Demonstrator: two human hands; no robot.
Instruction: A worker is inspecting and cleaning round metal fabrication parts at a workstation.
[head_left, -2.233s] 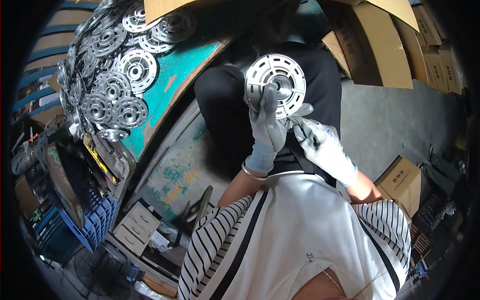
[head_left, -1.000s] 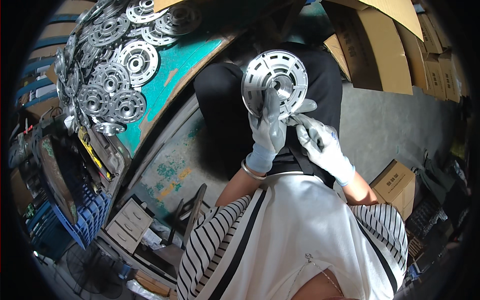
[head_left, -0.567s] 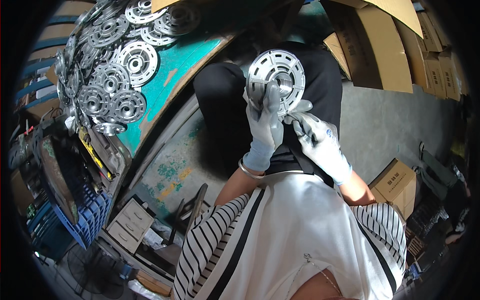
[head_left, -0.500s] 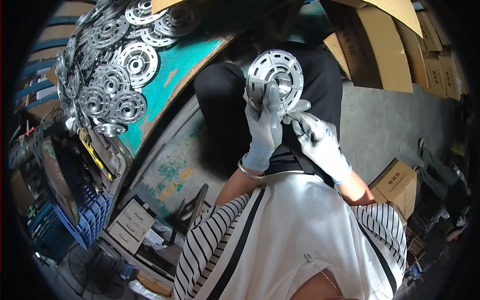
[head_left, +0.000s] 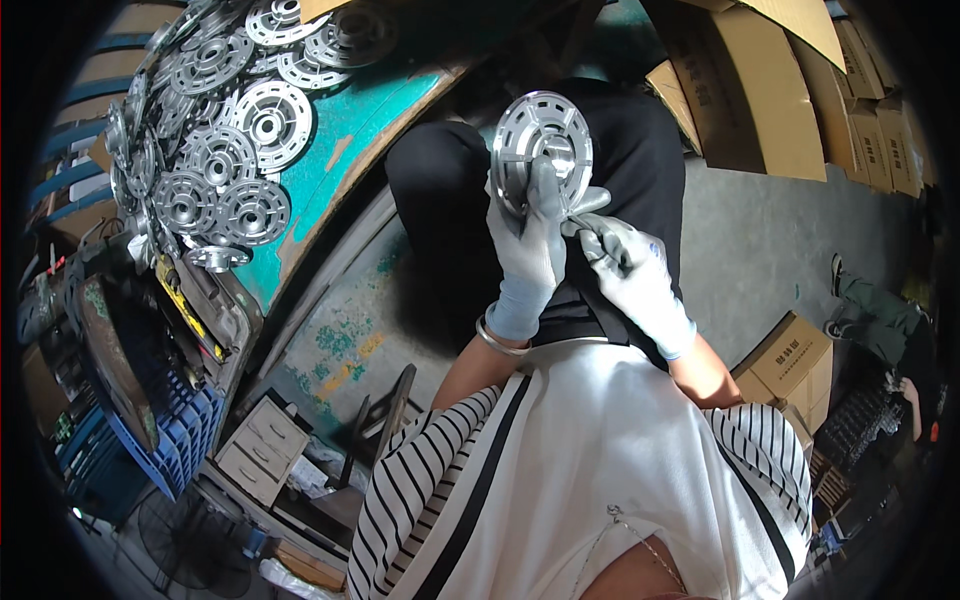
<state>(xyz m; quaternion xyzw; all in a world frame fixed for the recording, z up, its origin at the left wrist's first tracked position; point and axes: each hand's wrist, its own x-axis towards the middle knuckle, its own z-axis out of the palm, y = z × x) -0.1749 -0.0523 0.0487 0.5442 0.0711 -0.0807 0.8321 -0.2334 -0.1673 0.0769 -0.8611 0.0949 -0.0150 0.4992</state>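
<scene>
A round slotted metal flange disc (head_left: 572,122) with a raised central hub is held up over my lap, its face tilted. My left hand (head_left: 530,230), in a white and grey work glove, grips it from the lower left, with the thumb lying across the hub. Just below the disc's lower right rim is my right hand (head_left: 630,270), gloved alike. Its fingers are curled in a pinch near the rim; whatever sits between them is too small or hidden to make out.
Many similar metal discs (head_left: 268,127) are heaped on a green worn table (head_left: 345,115) at the upper left. Open cardboard boxes (head_left: 750,90) stand at the upper right, and a closed carton (head_left: 787,358) at right. A blue crate (head_left: 180,440) is lower left. Another person (head_left: 885,310) is at far right.
The disc has tilted more and shifted slightly up and left with my left hand. My right hand has moved slightly left, still pinched near the rim. The person at far right has moved.
</scene>
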